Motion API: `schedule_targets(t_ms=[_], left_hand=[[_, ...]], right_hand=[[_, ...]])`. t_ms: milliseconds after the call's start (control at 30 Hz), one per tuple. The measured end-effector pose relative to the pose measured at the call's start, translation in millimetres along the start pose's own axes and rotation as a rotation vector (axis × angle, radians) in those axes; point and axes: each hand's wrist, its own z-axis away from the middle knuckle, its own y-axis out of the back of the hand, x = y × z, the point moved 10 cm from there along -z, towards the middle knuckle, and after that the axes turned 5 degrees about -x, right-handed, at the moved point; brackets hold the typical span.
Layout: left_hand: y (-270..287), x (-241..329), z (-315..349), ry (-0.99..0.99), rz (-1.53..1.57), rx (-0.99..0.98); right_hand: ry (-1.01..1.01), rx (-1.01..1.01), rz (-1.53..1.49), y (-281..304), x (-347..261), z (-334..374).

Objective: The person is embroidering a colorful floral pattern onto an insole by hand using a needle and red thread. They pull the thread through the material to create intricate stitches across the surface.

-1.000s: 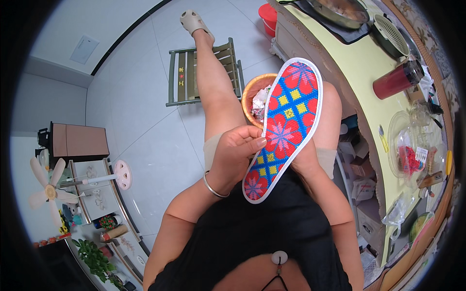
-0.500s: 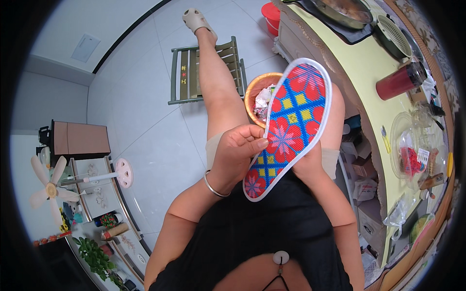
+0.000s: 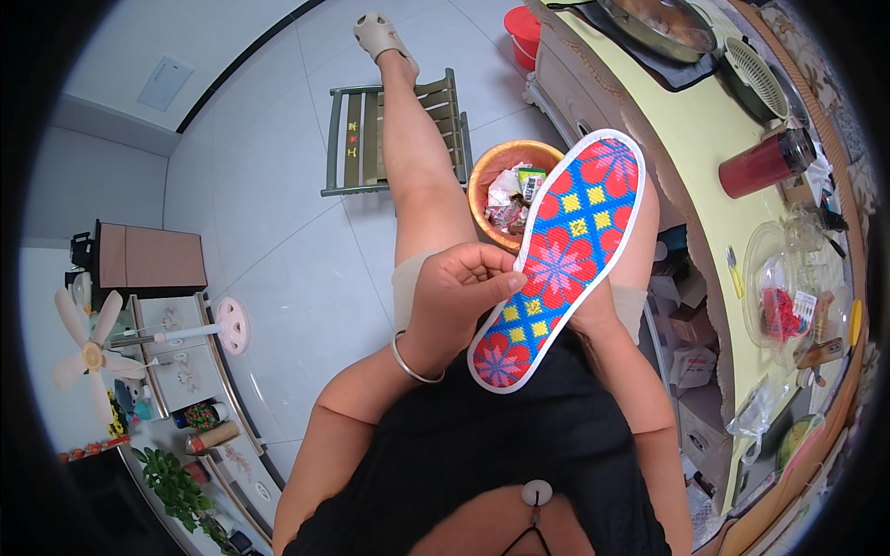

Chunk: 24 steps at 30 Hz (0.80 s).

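Above my lap is a cross-stitched insole (image 3: 561, 259) with red flowers, blue lattice bands, yellow squares and a white bound edge. Its broad end points away and to the right, its narrow end toward me. My left hand (image 3: 459, 296), a bracelet on its wrist, pinches the insole's left edge near the middle between thumb and finger. Whether a needle or thread is in that pinch is too small to make out. From behind, my right hand (image 3: 596, 315) holds the insole at its right side; most of its fingers are hidden by it.
Just beyond the insole stands a round bin (image 3: 482, 190) with wrappers inside. A slatted folding stool (image 3: 357, 144) is under my outstretched leg. Along the right runs a table (image 3: 691, 167) bearing a dark red tumbler (image 3: 760, 167), a pan and a clear tray (image 3: 756, 278). A fan (image 3: 97, 357) stands left.
The insole has turned its patterned face more toward me and shifted slightly right and down. More of the bin shows behind it. My left hand keeps its pinch at the edge.
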Motion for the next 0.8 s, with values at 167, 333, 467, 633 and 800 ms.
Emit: schedule_targets(t_ms=[167,333,467,633,800], left_hand=[[0.0,0.2,-0.8,-0.022,0.002,-0.006],[0.2,-0.6,-1.2,-0.012,0.009,-0.007],[-0.5,1.0,-0.6,-0.002,0.012,0.000],[0.1,0.7,0.3,0.008,0.017,0.010],[0.6,-0.8,-1.8,-0.017,0.027,-0.023]], right_hand=[[-0.042,-0.010,-0.011,-3.3,-0.6,0.3],[-0.043,-0.008,-0.038,-3.4,1.0,0.2],[-0.003,-0.004,-0.006,-2.7,-1.0,-0.7],[0.063,0.017,0.010,-1.7,-2.7,-1.7],[0.070,-0.001,0.031,3.8,-2.1,-0.8]])
